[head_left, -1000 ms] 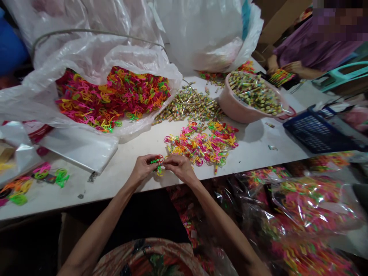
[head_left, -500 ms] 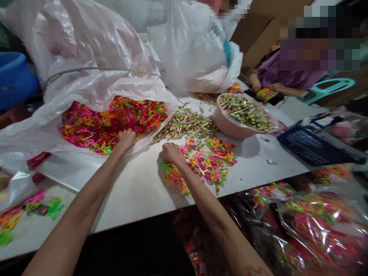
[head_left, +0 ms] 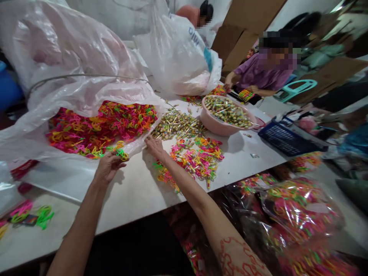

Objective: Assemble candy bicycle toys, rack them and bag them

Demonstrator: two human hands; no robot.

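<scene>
My left hand [head_left: 108,165] is closed, palm side up, its fingertips pinching a small yellow and green looped plastic piece [head_left: 122,154] at the front edge of the big clear plastic bag [head_left: 83,90]. Inside that bag lies a heap of similar bright plastic pieces [head_left: 86,132] in pink, orange, yellow and green. My right hand [head_left: 154,147] rests at the left end of a pile of small shiny tubes [head_left: 181,122]. Its fingers are drawn together, and what they hold, if anything, is hidden. Beside its wrist lies a mixed pile of coloured pieces with tubes [head_left: 195,159].
A pink basin [head_left: 220,128] full of tubes stands behind the mixed pile on the white table [head_left: 135,191]. To the right is a blue basket [head_left: 287,138]. Filled clear bags [head_left: 301,211] lie below the table edge. Across the table, a person in purple [head_left: 264,73] handles coloured pieces.
My left hand has drawn back out of the bag's heap toward me, with a looped plastic piece in its fingers. My right hand has moved to the tubes' edge. The view has shifted right.
</scene>
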